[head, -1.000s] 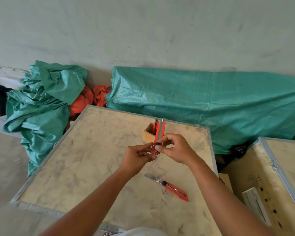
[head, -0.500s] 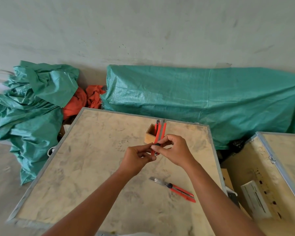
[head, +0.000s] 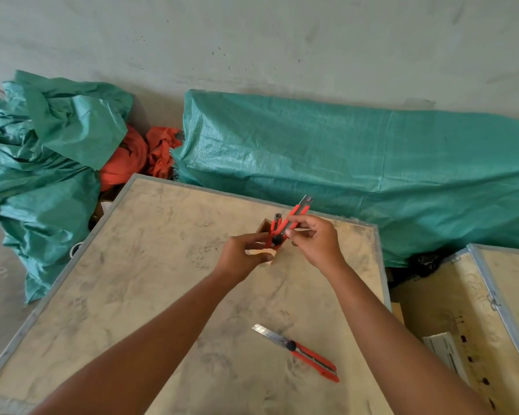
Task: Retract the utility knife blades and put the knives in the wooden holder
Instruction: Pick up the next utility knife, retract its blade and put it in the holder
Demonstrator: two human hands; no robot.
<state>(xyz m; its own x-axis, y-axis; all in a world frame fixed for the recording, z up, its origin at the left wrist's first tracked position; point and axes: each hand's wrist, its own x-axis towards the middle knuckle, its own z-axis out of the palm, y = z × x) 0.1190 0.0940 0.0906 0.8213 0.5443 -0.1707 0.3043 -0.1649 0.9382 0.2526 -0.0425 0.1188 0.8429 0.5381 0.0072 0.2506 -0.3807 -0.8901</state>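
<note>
**Both hands on one knife above the holder**

Head view: I see right hand (head: 315,244) and left hand (head: 241,254) fingers pinched closed on a red utility knife (head: 291,221), tilted just over the wooden holder (head: 264,229). A second knife (head: 300,353), blade out, lies on the bench (head: 138,265) nearer me.

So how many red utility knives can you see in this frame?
3. One held knife is between both hands, one standing knife is in the wooden holder, and one loose knife lies on the table with its blade out. The hands hide most of the holder, so more may be inside.
</note>
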